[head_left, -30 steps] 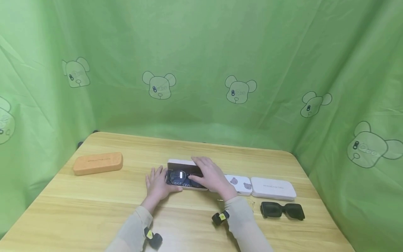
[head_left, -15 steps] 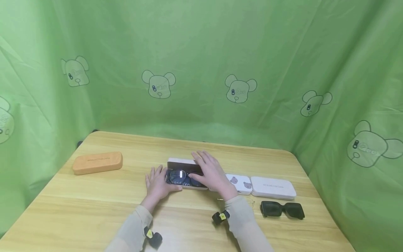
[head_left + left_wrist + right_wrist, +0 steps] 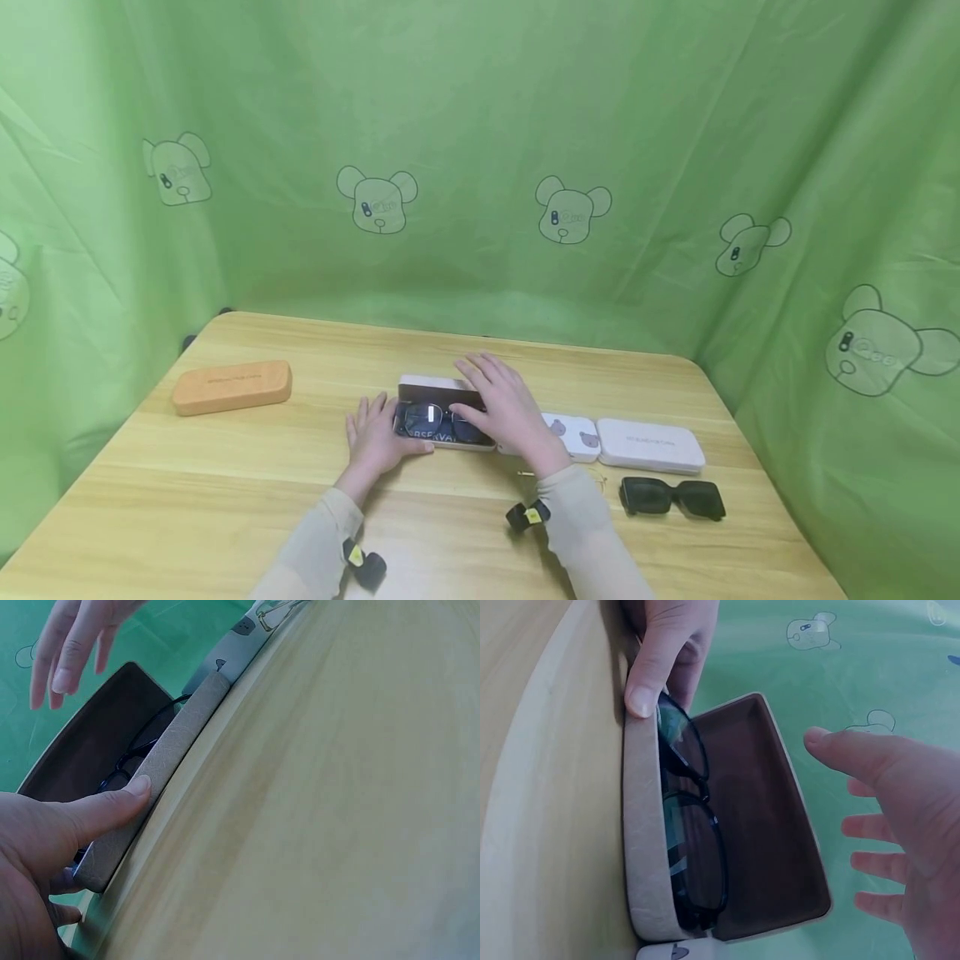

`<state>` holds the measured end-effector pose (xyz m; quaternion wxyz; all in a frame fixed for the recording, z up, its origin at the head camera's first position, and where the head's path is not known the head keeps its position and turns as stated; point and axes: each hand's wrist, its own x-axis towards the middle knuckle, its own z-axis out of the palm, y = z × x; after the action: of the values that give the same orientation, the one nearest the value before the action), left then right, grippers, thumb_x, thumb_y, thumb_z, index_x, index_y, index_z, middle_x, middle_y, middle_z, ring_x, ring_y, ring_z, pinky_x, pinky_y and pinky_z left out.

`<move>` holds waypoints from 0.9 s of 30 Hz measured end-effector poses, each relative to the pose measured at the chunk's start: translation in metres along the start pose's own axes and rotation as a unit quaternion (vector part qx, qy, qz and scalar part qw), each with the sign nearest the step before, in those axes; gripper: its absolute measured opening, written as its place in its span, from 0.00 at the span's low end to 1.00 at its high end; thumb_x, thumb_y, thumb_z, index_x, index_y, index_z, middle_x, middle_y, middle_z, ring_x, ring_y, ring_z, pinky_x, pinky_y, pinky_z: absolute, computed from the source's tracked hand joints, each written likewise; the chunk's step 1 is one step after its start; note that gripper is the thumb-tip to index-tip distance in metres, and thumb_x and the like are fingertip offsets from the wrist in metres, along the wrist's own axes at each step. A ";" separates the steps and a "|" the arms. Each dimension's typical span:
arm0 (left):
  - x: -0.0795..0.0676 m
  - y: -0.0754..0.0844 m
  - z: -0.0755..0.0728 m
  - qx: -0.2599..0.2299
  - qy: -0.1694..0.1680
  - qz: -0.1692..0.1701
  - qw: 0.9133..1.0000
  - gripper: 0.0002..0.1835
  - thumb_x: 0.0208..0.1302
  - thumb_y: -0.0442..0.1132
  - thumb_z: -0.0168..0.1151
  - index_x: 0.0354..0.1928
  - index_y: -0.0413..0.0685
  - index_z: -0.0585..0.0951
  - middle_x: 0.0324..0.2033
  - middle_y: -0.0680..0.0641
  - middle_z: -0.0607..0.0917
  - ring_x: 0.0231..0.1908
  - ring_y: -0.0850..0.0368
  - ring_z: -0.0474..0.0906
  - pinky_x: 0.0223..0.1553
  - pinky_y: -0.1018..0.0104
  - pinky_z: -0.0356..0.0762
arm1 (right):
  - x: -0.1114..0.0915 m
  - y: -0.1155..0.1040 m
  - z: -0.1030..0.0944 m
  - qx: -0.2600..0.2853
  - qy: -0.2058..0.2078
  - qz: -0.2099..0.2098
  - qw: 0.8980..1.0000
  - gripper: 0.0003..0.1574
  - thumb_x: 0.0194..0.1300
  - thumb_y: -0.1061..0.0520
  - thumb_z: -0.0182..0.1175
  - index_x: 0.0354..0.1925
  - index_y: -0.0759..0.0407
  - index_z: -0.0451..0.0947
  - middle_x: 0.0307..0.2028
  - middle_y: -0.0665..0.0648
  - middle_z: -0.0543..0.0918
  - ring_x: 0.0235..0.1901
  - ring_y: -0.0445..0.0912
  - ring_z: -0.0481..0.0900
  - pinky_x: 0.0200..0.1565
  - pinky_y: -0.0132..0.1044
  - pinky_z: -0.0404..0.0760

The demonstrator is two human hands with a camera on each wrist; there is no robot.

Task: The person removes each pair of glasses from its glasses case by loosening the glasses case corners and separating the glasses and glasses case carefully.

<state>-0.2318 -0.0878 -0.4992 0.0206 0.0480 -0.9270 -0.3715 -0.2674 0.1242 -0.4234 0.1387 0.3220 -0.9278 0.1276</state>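
Note:
A glasses case with a pale outside and dark lining stands with its lid up. Black-framed glasses lie inside, lenses leaning up over the front wall. My left hand holds the case's left end, thumb on the front wall and fingers round the end. My right hand hovers over the case's right side, fingers spread and holding nothing. In the right wrist view a gap shows between it and the lid.
Right of the case sit a white bear-print case and a closed pale case. Before them lie thin gold-framed glasses, partly behind my right sleeve, and black sunglasses. An orange case sits far left. Green curtains surround the table.
My right hand has risen slightly away from the glasses and the lid, its thumb moving up and showing more of the right lens. My left hand stays on the case's left end.

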 end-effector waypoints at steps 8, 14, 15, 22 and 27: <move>0.000 0.000 0.000 0.004 -0.002 -0.001 1.000 0.58 0.35 0.59 0.80 0.70 0.44 0.66 0.73 0.34 0.58 0.75 0.30 0.41 0.72 0.31 0.29 | 0.000 -0.006 -0.006 0.003 0.068 -0.054 0.996 0.35 0.63 0.40 0.63 0.63 0.53 0.73 0.63 0.56 0.77 0.64 0.54 0.73 0.67 0.52 0.71; 0.000 -0.001 0.000 0.006 -0.001 -0.002 1.000 0.58 0.34 0.59 0.80 0.69 0.44 0.66 0.73 0.34 0.59 0.74 0.30 0.41 0.72 0.31 0.30 | 0.000 -0.012 -0.010 -0.007 0.106 -0.095 0.990 0.27 0.62 0.44 0.65 0.56 0.53 0.79 0.56 0.55 0.82 0.58 0.51 0.79 0.64 0.48 0.76; 0.000 -0.001 0.000 0.006 -0.001 -0.002 1.000 0.58 0.34 0.59 0.80 0.69 0.44 0.66 0.73 0.34 0.59 0.74 0.30 0.41 0.72 0.31 0.30 | 0.000 -0.013 -0.010 -0.009 0.109 -0.099 0.989 0.26 0.61 0.44 0.65 0.55 0.53 0.79 0.55 0.55 0.83 0.57 0.51 0.79 0.63 0.47 0.76; 0.000 0.000 -0.001 0.010 -0.002 0.000 1.000 0.58 0.35 0.61 0.79 0.69 0.43 0.66 0.73 0.35 0.59 0.75 0.30 0.41 0.72 0.31 0.30 | 0.001 -0.023 -0.008 -0.010 0.104 -0.117 0.988 0.23 0.59 0.47 0.68 0.51 0.54 0.82 0.48 0.54 0.86 0.50 0.47 0.82 0.57 0.42 0.81; 0.001 0.000 -0.001 0.007 -0.002 0.000 1.000 0.57 0.36 0.60 0.79 0.69 0.43 0.66 0.73 0.34 0.59 0.75 0.30 0.41 0.72 0.31 0.30 | 0.000 -0.031 -0.001 -0.012 0.056 -0.100 0.993 0.22 0.60 0.47 0.67 0.51 0.53 0.81 0.46 0.53 0.87 0.48 0.47 0.83 0.54 0.41 0.82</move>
<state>-0.2324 -0.0883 -0.4985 0.0183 0.0472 -0.9298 -0.3647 -0.2477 0.1005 -0.4183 0.2063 0.4037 -0.8832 0.1202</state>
